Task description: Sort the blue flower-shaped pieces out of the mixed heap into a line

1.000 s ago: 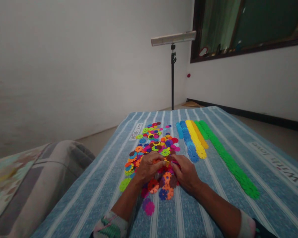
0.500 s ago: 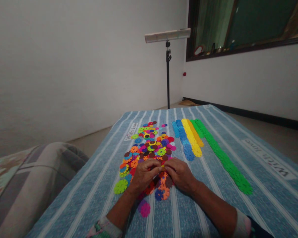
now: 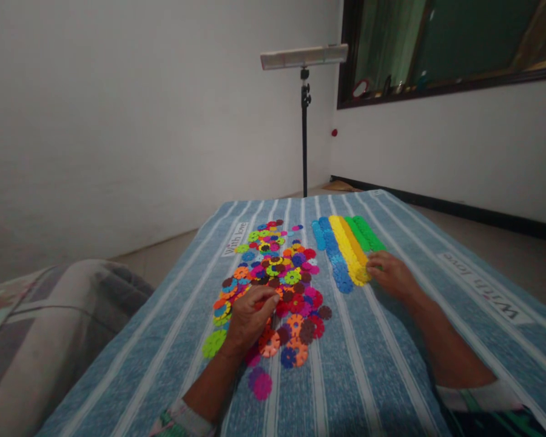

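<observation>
A loose pile of notched plastic discs (image 3: 273,273) in many colours lies mid-table. Over its near left side is my left hand (image 3: 251,312), thumb and fingertips pinched together; anything between them is too small to make out. My right hand (image 3: 391,274) reaches to the right, its closed fingertips on a yellow disc at the near end of the darker yellow row (image 3: 353,241). Beside that lie a bright yellow row (image 3: 346,249) and a blue row (image 3: 334,255) of overlapping discs. A green row (image 3: 363,233) runs behind my right hand, which hides part of it.
A blue striped cloth (image 3: 155,346) covers the table. Near the front edge lies a magenta disc (image 3: 262,386). To the left is a grey draped piece (image 3: 104,303). Beyond the table's far end stands a black stand (image 3: 304,145) with a flat panel on top.
My hands were together over the pile with a small yellow piece between them. The right has moved right and away to the rows; the left has shifted slightly left, staying over the pile.
</observation>
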Available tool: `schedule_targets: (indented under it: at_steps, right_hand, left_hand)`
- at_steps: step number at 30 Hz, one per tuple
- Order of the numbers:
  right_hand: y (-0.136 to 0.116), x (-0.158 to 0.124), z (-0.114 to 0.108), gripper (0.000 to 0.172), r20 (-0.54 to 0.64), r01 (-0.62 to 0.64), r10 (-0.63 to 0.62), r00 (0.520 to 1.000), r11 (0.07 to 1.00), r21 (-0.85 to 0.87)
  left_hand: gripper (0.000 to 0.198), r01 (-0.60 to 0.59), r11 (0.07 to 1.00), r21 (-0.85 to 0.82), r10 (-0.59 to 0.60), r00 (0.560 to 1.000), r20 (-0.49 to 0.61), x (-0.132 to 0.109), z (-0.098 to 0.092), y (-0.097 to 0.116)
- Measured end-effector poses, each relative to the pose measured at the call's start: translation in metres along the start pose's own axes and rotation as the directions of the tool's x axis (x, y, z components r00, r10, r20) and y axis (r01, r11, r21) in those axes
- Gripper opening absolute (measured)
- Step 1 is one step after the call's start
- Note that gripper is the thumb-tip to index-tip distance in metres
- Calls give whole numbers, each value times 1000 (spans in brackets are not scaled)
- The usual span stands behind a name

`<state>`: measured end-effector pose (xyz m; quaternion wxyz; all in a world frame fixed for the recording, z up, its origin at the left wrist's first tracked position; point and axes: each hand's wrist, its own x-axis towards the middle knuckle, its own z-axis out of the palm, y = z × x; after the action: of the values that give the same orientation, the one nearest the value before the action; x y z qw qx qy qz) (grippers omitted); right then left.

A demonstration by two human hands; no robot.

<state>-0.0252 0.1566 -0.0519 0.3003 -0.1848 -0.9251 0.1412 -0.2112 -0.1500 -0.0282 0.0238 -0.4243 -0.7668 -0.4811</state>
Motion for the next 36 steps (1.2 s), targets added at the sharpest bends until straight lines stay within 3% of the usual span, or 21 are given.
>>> schedule_targets:
  at_steps: [4,7,10,14,18,21,26,30,36]
  right_hand:
    - [-8,2,9,28,124,39,-32,992,998,-55]
    - [-9,1,11,29,150,50,-40,988,997,-62]
    - [-8,-2,11,23,83,14,-6,997,995,-96]
    - [-19,-5,13,24,-82,-62,53,995,991,-118]
    - [-54,-8,26,25,-68,97,-98,993,995,-27]
    - [-93,-17,39,25,-62,272,-269,961,961,42]
    - [-140,-36,56,25,11,439,-445,895,887,143]
    - [-144,-42,62,23,28,467,-480,877,864,190]
    - [-133,-43,64,26,2,460,-468,884,869,183]
  left_hand:
    - [20,1,1000,2,-1,1000,-19,-1,-2,-2]
    - [20,-6,1000,22,7,1000,-23,-2,-2,-2]
    - [21,-8,997,81,14,997,-74,-1,-5,-4]
    - [22,79,979,188,-35,973,-226,3,-19,-18]
    - [22,151,929,337,-42,950,-310,7,-33,-42]
    - [26,135,879,457,-27,972,-234,8,-32,-53]
    - [34,-34,840,541,-2,998,66,6,-16,-41]
    - [38,-63,806,589,-105,963,247,0,-7,-18]
    - [34,-134,789,599,-101,934,342,-16,0,13]
